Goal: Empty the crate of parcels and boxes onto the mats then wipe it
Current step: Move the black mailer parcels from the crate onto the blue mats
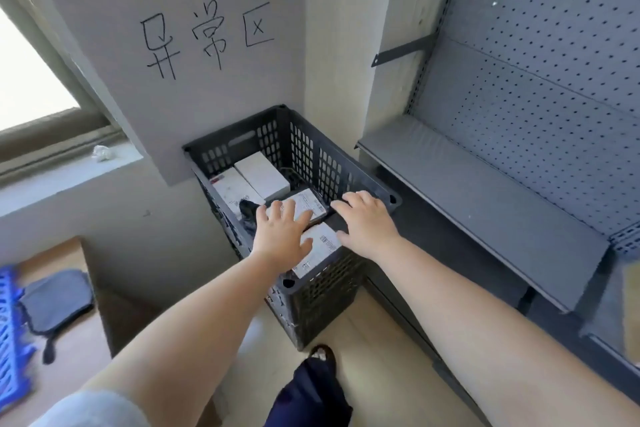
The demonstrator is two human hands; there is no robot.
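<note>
Fingers on both hands are spread wide, gripping nothing yet. Left hand (280, 232) hovers over a labelled parcel (320, 248) at the crate's near end, right hand (367, 222) sits over the near right rim. The black crate (311, 146) stands on the floor in the wall corner by the grey shelf (485, 215), and it's pretty much full still: two white boxes (252, 180) at the far end, more parcels nearer. So I'd say emptying has barely started, nothing's wiped, and I can't spot the mats.
</note>
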